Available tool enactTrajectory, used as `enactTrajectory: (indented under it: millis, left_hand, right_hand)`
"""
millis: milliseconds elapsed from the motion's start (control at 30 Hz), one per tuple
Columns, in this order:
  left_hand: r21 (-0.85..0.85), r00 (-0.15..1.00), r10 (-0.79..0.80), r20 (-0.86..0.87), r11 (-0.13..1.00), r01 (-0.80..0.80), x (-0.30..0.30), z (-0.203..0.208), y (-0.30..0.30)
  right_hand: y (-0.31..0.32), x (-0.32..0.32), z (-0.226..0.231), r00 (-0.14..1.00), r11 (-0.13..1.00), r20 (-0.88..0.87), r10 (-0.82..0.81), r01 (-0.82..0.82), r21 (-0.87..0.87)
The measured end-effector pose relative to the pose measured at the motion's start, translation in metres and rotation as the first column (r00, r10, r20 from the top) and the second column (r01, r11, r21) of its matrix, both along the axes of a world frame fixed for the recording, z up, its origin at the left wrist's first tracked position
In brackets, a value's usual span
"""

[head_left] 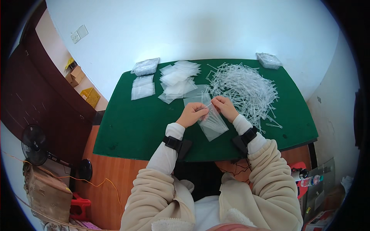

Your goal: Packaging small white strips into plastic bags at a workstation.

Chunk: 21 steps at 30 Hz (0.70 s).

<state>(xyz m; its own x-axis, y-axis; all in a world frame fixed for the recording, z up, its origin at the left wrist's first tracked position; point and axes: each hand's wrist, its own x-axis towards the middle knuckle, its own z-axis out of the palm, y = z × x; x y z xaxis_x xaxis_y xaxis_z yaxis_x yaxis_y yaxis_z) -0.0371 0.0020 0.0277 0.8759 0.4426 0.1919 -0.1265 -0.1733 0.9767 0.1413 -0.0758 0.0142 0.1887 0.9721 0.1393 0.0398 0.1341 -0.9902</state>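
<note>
Close to the middle of the table, a small clear plastic bag [213, 129] hangs tilted between my hands, with thin clear pieces showing inside it. My left hand [194, 114] is closed on the bag's upper left edge. With fingertips pinched together, my right hand [225, 107] grips the bag's top right corner. Just beyond my right hand spreads a big loose heap of thin clear plastic sticks with looped ends [244, 86]. Flat empty-looking clear bags [179, 79] lie in an untidy pile beyond my left hand, some reaching close to my fingers.
A neater stack of clear bags [143, 87] lies left on the green-covered table [127, 131]. Filled clear packs stand at its back left [146, 67] and back right [269, 61] edges. On the floor are a black fan [34, 144], a cardboard box [48, 192] and a red stool [80, 205].
</note>
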Motion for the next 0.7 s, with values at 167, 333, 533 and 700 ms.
enactTrajectory:
  millis: [167, 333, 533, 700]
  left_hand:
    - [-0.069, 0.982, 0.037, -0.183, 0.996, -0.051, 0.002, 0.001, -0.002]
    - [-0.013, 0.979, 0.127, -0.159, 0.991, -0.130, 0.005, -0.002, -0.005]
    - [0.159, 0.979, 0.187, -0.084, 0.972, -0.172, 0.007, -0.007, -0.003]
    - [0.223, 0.972, 0.203, -0.119, 0.959, -0.173, 0.006, -0.008, -0.002]
  right_hand:
    - [-0.003, -0.002, -0.001, 0.992, 0.991, 0.008, 0.127, -0.127, 0.043]
    - [-0.003, -0.005, -0.001, 0.985, 0.987, 0.090, 0.150, -0.154, 0.047]
    - [0.001, -0.003, -0.009, 0.982, 0.986, 0.109, 0.152, -0.158, 0.049]
    - [0.001, -0.002, -0.008, 0.984, 0.988, 0.102, 0.146, -0.150, 0.032]
